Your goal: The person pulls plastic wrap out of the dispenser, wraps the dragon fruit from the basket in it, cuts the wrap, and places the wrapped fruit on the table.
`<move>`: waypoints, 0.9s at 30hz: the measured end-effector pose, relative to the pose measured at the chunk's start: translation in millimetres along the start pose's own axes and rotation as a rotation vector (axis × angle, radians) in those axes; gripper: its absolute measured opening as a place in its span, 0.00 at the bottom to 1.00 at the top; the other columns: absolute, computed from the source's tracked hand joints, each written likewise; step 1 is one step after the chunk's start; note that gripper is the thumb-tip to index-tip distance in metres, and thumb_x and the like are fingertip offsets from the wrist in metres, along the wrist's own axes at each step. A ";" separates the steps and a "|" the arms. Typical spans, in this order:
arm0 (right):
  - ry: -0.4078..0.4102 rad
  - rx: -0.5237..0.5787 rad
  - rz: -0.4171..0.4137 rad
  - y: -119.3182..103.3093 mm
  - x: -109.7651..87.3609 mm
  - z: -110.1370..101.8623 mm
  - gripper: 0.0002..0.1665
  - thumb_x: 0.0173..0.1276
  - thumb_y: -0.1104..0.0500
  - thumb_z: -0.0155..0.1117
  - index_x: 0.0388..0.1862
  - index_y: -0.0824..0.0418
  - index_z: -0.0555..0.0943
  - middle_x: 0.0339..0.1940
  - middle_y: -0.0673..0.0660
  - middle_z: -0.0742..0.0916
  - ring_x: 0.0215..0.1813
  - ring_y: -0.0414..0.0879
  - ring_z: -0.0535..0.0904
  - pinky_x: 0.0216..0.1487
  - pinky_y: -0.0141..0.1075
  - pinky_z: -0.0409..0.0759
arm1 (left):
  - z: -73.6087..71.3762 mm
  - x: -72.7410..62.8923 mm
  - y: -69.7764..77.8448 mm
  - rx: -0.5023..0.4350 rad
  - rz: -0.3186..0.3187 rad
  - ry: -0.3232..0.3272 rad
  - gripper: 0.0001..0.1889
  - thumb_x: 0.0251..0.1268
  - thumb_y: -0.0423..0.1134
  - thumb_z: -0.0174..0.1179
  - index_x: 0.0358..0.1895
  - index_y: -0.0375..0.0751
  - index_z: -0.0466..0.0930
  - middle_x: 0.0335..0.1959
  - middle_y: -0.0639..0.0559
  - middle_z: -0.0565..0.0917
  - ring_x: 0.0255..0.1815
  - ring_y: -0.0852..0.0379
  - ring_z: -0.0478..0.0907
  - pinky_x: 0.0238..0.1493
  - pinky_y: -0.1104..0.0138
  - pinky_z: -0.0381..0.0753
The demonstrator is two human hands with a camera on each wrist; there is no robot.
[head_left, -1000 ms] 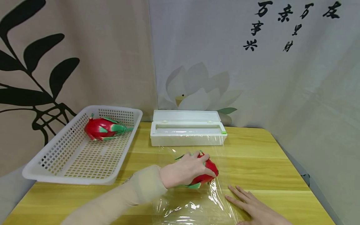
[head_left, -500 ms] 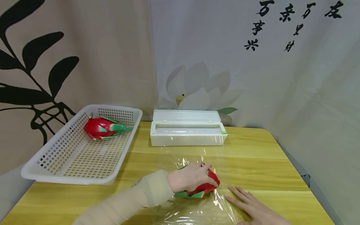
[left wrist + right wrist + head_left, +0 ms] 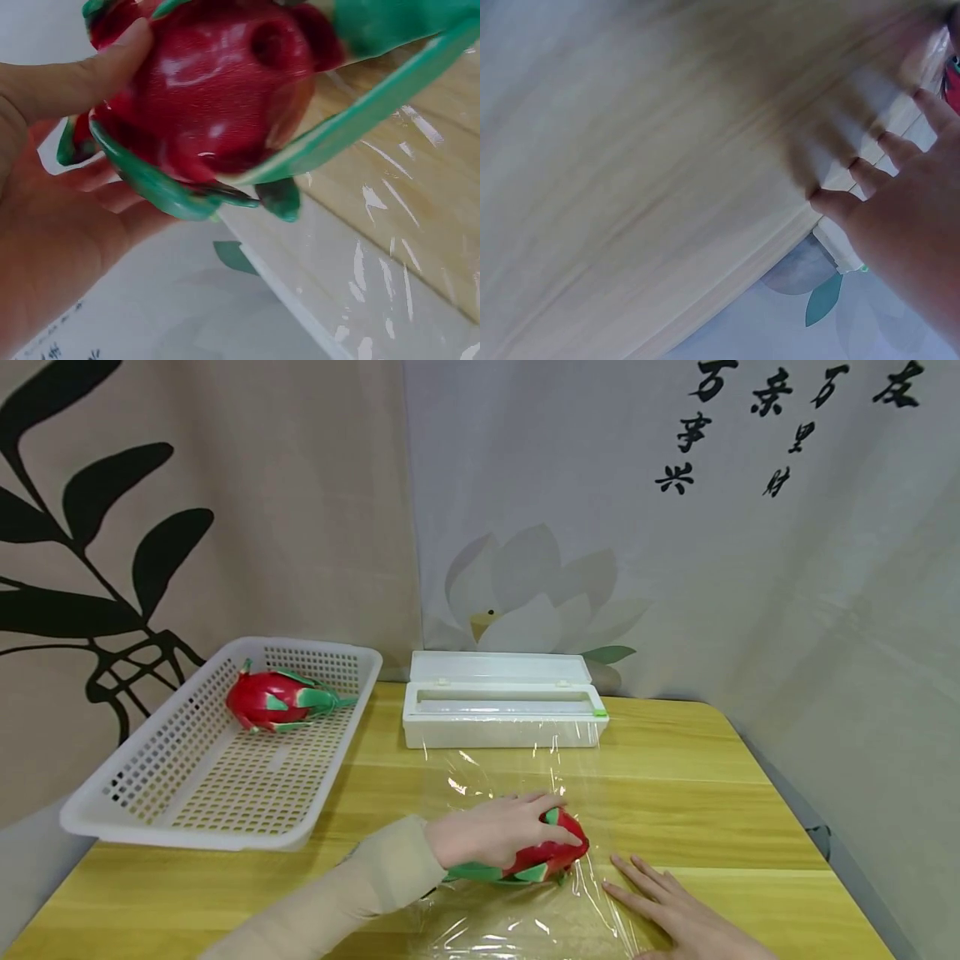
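Note:
My left hand grips a red dragon fruit with green scales, laid over clear cling film on the wooden table. In the left wrist view the thumb lies along one side of the dragon fruit and the fingers curl beneath it. The film runs from a white cling film box with its lid raised, toward the near table edge. My right hand rests with spread, straight fingers at the film's right edge. The right wrist view shows those fingertips on the wood.
A white perforated basket stands at the left, with another dragon fruit inside. Bare table extends right of the film. A printed curtain hangs right behind the table.
My left hand has brought the dragon fruit down toward the near edge and turned it slightly, its green tip now showing left. The right hand has stayed put.

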State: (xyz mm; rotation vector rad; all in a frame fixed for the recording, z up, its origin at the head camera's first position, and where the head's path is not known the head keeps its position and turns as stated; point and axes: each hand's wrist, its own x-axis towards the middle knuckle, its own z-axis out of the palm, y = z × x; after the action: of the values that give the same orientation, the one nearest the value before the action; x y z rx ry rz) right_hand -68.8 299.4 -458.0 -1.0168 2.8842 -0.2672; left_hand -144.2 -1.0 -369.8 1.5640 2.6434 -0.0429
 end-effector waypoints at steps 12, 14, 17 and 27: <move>0.129 -0.104 -0.129 5.5 -2.6 7.2 0.44 0.58 0.33 0.60 0.72 0.47 0.65 0.72 0.60 0.70 0.76 0.26 0.28 0.73 0.18 0.36 | 30.7 -42.6 -12.9 -0.120 0.076 0.236 0.31 0.58 0.37 0.66 0.66 0.57 0.70 0.75 0.46 0.59 0.76 0.46 0.57 0.67 0.51 0.70; 0.130 -0.085 -0.145 7.0 -2.9 7.9 0.44 0.60 0.34 0.60 0.72 0.49 0.65 0.71 0.63 0.69 0.76 0.27 0.27 0.67 0.13 0.22 | 36.6 -54.3 -15.3 -0.138 0.075 0.273 0.30 0.58 0.37 0.66 0.65 0.56 0.71 0.75 0.46 0.59 0.75 0.46 0.57 0.66 0.51 0.72; 0.129 -0.087 -0.162 8.2 -3.8 8.1 0.43 0.61 0.35 0.60 0.72 0.50 0.64 0.71 0.65 0.69 0.77 0.28 0.27 0.68 0.14 0.21 | 44.9 -73.5 -18.4 -0.169 0.078 0.351 0.29 0.57 0.38 0.67 0.64 0.53 0.73 0.74 0.44 0.61 0.73 0.44 0.61 0.64 0.54 0.74; 0.133 -0.094 -0.139 11.4 -11.3 0.5 0.48 0.58 0.36 0.64 0.73 0.52 0.62 0.74 0.60 0.65 0.78 0.30 0.33 0.50 0.45 0.82 | 61.0 -137.0 -16.6 -0.249 -0.065 0.384 0.33 0.58 0.37 0.65 0.69 0.56 0.66 0.75 0.46 0.58 0.69 0.44 0.68 0.60 0.52 0.76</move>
State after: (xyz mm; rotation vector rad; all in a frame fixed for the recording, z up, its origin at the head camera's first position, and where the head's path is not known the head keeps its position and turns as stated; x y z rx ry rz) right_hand -66.9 315.2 -460.5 -1.2649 2.9728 -0.2173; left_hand -90.2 -132.4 -420.6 1.5300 2.8310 0.6177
